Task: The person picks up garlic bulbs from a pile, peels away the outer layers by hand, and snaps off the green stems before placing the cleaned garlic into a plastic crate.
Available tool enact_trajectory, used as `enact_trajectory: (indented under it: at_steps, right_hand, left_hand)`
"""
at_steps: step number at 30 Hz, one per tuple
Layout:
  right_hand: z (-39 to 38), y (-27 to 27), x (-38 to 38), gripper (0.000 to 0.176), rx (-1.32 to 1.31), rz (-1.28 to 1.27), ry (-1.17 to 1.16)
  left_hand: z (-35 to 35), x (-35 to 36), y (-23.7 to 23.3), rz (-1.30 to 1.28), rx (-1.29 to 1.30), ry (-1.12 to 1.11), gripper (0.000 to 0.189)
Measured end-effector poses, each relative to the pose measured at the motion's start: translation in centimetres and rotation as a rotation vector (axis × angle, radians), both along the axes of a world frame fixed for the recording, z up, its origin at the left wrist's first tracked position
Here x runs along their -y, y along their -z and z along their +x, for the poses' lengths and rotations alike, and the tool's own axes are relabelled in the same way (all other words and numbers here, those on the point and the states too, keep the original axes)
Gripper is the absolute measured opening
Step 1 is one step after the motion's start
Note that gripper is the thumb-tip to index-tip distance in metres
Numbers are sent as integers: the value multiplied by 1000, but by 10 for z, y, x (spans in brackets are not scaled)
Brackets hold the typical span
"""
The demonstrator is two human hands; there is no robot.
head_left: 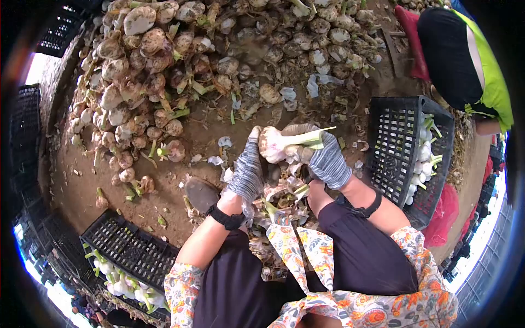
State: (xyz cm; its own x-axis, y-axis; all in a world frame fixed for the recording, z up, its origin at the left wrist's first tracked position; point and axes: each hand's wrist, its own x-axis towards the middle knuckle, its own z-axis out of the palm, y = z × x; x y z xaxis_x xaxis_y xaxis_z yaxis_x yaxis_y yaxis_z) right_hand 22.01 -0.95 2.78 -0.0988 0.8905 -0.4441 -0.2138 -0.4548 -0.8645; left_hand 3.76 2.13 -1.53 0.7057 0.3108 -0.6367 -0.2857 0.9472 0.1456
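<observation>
Two gloved hands meet over the person's lap and close on one garlic bulb [273,143]. The left hand [246,170] curls round the bulb's root end. The right hand [329,162] grips the other side, where the cut green stalk [313,139] sticks out to the right. The bulb sits between the palms, held just above a heap of loose papery skins [284,192] on the knees.

The work looks like stripping off dirty outer skin. Doing it well probably means holding the bulb steady with one hand and peeling thin layers with the other, without squeezing the cloves apart.

A black crate [395,143] near the right hand holds clean white bulbs [422,154]. A second crate [134,247] by the left knee also holds some. Ahead, a large pile of muddy unpeeled garlic [153,65] spreads over a bare dirt floor [210,128]. Another person [465,52], in black and lime green, sits at the upper right. Stacked crates [24,128] line the left edge, with daylight beyond.
</observation>
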Motion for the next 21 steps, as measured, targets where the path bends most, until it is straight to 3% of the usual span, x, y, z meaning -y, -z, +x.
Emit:
enact_trajectory:
  at_steps: [1,4,5,7,8,9,11,12,15,17,18,19,21]
  right_hand:
    - [1,1,0,35,-6,-1,0]
    - [4,3,-4,35,-154,-136,104]
    - [3,3,-3,35,-152,-135,104]
    - [-1,2,-3,33,67,89,18]
    - [2,1,-3,29,202,57,-52]
    - [7,1,-4,29,201,57,-53]
    - [15,0,-6,25,399,244,-197]
    - [11,-8,-6,23,133,169,-117]
    - [12,-7,-7,26,73,-38,-131]
    - [8,3,-4,26,44,-57,-96]
    - [6,8,-2,26,98,-15,-90]
    - [5,12,0,26,152,26,-84]
    - [6,10,3,23,175,35,-85]
  left_hand:
    - [3,2,0,-1,-6,0,53]
    - [33,22,-9,506,-305,-389,40]
    - [40,29,-15,685,-471,-504,48]
    - [38,30,-13,853,-537,-449,51]
    - [36,28,-11,915,-575,-417,51]
    - [29,21,-9,937,-622,-374,47]
    - [5,0,-21,563,-367,-109,47]
    - [-2,-10,-20,323,-67,-6,46]
    - [6,-7,1,109,297,18,49]
    - [21,4,14,440,-242,-295,57]
    - [21,4,14,544,-308,-354,69]
    - [19,6,12,544,-307,-354,69]
    - [17,12,5,801,-411,-340,68]
